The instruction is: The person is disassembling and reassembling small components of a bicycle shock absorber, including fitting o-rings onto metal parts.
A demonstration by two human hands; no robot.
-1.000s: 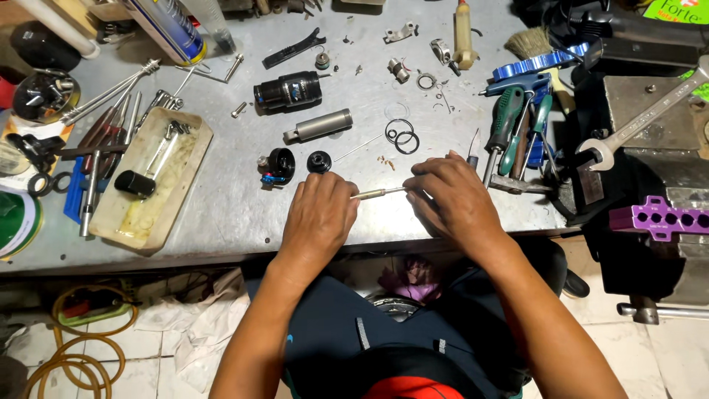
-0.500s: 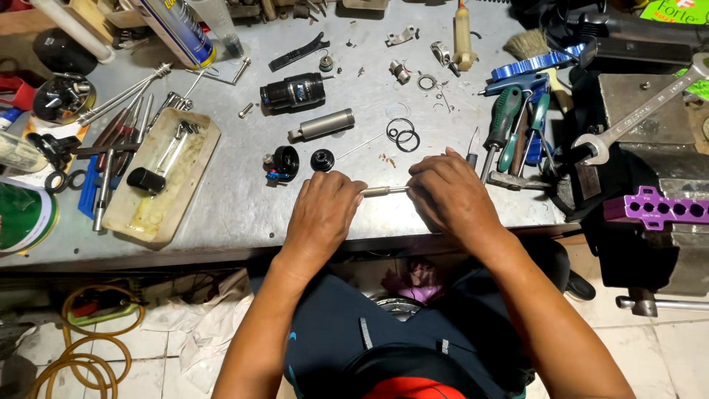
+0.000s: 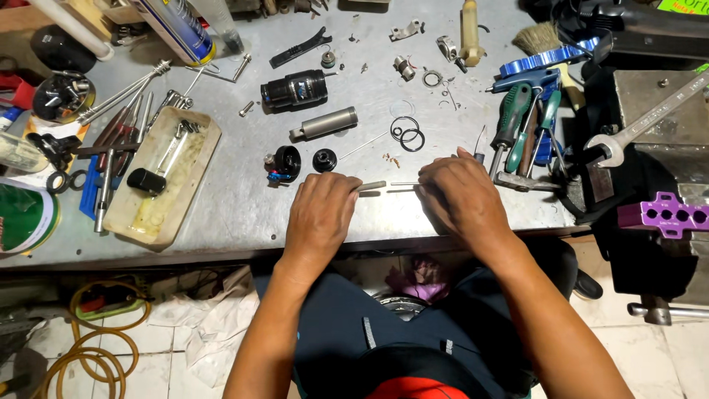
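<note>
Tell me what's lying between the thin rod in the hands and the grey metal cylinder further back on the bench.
In the head view, a small black round cap sits on the bare metal benchtop between the thin rod and the grey cylinder; a thin wire crosses there too.

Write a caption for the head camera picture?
Two hands, left hand and right hand, hold thin metal rods over a cluttered workbench.

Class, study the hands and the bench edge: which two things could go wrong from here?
1. The thin grey metal rod, held between the left hand and right hand, sits near the grey metal bench's front edge; it might drop off.
2. The loose black rubber rings nearby could get knocked away.
</note>
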